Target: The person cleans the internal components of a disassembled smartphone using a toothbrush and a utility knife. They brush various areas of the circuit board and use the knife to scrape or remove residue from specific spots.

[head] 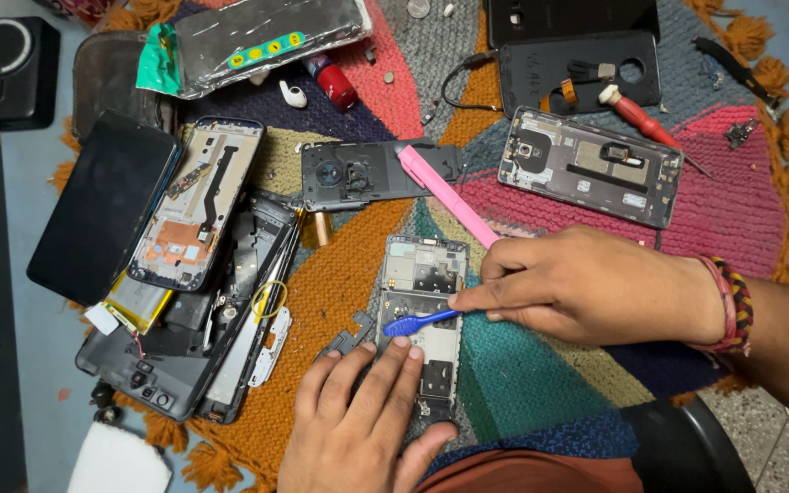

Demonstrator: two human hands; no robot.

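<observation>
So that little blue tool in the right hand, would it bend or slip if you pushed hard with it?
Probably it flexes a bit: the blue tool looks like thin plastic, held by the right hand against the opened phone frame. It seems very light, pinched by the fingertips alone. It might skid off the smooth frame, which the left hand steadies.

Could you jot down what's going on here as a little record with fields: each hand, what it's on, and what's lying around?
Left hand: fingers pressed flat on the opened phone frame
Right hand: pinches a blue brush, bristle end over the frame
Surface: multicoloured woven mat
Beside the frame: pink tool
Upper right: red-handled screwdriver, another opened phone
Left: pile of phone parts
</observation>
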